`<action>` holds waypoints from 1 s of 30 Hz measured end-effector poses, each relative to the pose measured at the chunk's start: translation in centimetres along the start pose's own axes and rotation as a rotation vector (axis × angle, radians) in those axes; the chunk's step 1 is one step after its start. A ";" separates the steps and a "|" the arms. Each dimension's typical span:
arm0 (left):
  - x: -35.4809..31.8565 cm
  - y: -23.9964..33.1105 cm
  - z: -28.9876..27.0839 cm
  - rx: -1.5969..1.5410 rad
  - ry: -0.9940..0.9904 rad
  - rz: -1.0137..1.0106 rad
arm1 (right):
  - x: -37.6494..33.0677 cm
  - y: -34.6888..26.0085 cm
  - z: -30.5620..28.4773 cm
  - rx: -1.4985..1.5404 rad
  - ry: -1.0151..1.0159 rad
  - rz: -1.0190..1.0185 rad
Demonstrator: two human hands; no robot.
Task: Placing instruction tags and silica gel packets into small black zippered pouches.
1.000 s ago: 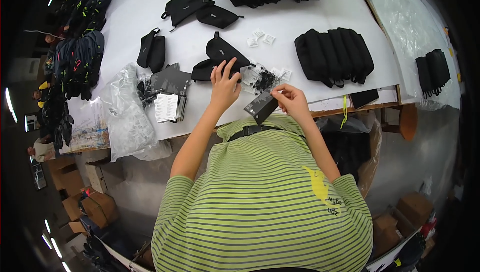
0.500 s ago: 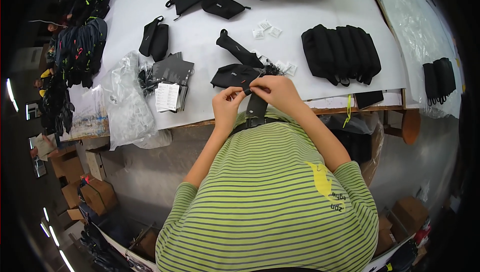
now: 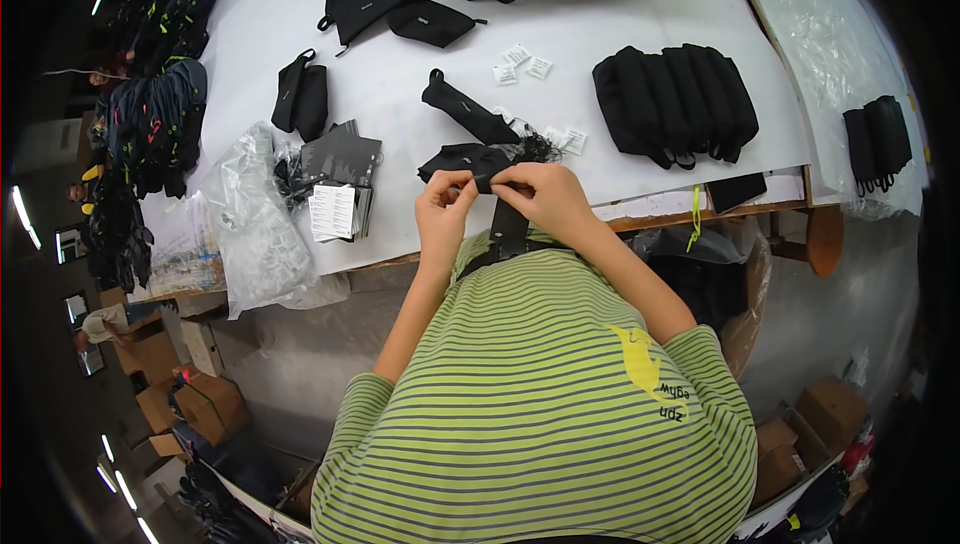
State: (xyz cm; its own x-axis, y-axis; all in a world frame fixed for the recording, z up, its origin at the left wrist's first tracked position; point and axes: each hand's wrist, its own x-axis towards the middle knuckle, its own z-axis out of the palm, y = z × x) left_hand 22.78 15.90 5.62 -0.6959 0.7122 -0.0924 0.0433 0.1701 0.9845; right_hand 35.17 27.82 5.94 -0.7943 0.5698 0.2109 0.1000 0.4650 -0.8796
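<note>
Both my hands meet at the near edge of a small black zip pouch lying close to the table's front. Thumb and forefinger of my left hand are pinched on its dark fabric. My right hand pinches the same end from the other side; my fingers hide any small part between them. Just beyond lies a narrow black pouch with an end loop. A tangle of thin black strings touches the pouches, and small white packets lie beside it.
Left of my hands are dark cards, white printed labels and a clear plastic bag. A row of black pouches sits to the right. More pouches and white packets lie farther back on the white table.
My hands have moved slightly left and down, and now pinch at the pouch's near edge. The pouch's near end is pulled up between my fingers. The whole view has shifted a little.
</note>
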 end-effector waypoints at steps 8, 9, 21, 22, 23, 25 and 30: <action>0.1 4.0 -0.1 -0.335 0.058 -0.119 | 0.2 0.0 -1.6 0.809 0.046 0.314; 0.1 4.4 -0.1 -0.491 -0.023 -0.163 | 0.2 -0.6 -2.2 0.810 0.042 0.315; -0.5 5.9 1.1 -0.337 -0.188 -0.309 | -0.2 -1.0 -3.4 0.914 -0.055 0.427; -0.5 6.1 1.2 -0.263 -0.165 -0.285 | -0.3 -0.9 -3.3 0.914 -0.060 0.432; -0.6 6.3 1.4 -0.263 -0.165 -0.285 | -0.3 -0.8 -3.2 0.915 -0.063 0.437; -0.8 6.5 1.6 -0.159 -0.113 -0.215 | -0.3 -0.8 -3.0 0.913 -0.054 0.463; -0.7 5.3 1.7 -0.137 -0.114 -0.152 | -0.4 -1.4 -2.3 0.858 -0.008 0.490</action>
State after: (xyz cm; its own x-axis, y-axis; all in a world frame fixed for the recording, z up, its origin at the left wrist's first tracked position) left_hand 24.74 17.43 10.69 -0.6013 0.7589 -0.2500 -0.1594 0.1927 0.9682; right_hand 36.67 28.47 8.07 -0.7852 0.5622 -0.2594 -0.0471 -0.4720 -0.8803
